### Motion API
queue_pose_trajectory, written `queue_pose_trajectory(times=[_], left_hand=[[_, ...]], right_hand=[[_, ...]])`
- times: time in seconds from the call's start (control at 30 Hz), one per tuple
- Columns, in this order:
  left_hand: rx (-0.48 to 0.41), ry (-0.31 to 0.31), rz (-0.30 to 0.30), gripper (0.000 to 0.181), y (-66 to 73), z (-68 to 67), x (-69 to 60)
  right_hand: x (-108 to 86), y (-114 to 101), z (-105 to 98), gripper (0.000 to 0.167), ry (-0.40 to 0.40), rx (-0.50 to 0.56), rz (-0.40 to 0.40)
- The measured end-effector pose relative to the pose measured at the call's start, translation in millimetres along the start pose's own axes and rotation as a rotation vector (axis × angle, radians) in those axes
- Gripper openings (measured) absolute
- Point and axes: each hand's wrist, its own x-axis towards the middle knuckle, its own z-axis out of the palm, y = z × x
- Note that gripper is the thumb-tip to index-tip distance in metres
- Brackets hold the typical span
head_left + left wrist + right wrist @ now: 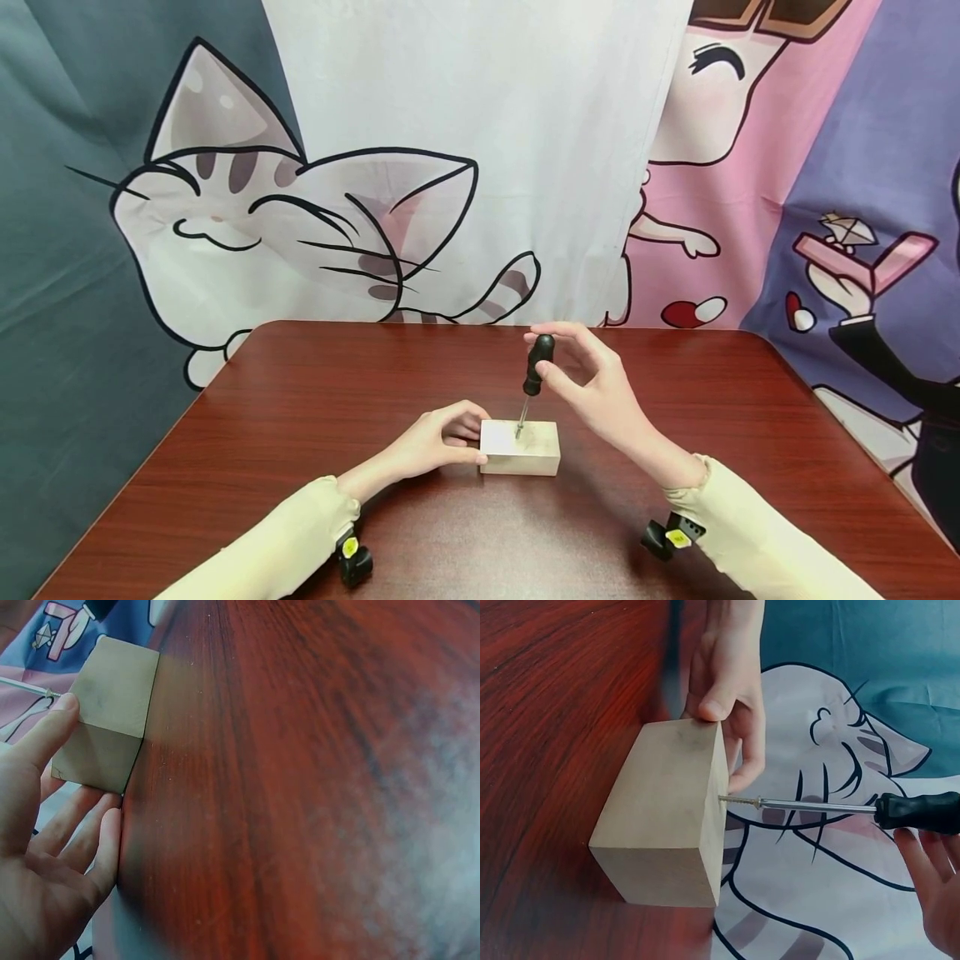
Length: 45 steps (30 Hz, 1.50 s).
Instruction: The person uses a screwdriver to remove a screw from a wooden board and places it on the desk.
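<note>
A pale wooden block lies on the table, with a screw standing in its top face. The screwdriver has a black handle and a metal shaft whose tip meets the screw head, leaning slightly. My right hand pinches the handle between thumb and fingers. At the block's left end, my left hand holds it with the thumb at the near edge and fingers at the far side; in the left wrist view the thumb presses the block.
The reddish-brown wooden table has rounded far corners. Behind it hangs a cloth printed with a cartoon cat and figures. Small black cameras are strapped at both wrists, over or beside pale yellow sleeves.
</note>
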Motion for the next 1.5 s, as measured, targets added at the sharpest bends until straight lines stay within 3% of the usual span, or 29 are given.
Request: queue_pose_trajectory(times=[0.23, 0.63, 0.87, 1.2, 1.5], left_hand=[[0.007, 0.001, 0.006, 0.047, 1.1, 0.2, 0.2], [0.008, 0.002, -0.003, 0.048, 3.6, 0.1, -0.3], [0.016, 0.007, 0.002, 0.048, 2.5, 0.2, 0.0], [0.019, 0.009, -0.001, 0.049, 3.0, 0.6, -0.4], [0.016, 0.007, -0.004, 0.048, 2.8, 0.8, -0.2]], right_hand=[[-2.3, -0.6, 0.5, 0.041, 0.044, 0.003, 0.051], [-1.5, 2.0, -3.6, 0.046, 0.034, -0.043, 0.006], [-0.4, 2.6, -3.2, 0.042, 0.019, 0.035, -0.007], [0.1, -1.7, 1.1, 0.036, 0.116, 0.012, 0.067], [0.7, -3.1, -3.0, 0.041, 0.069, 0.007, 0.071]])
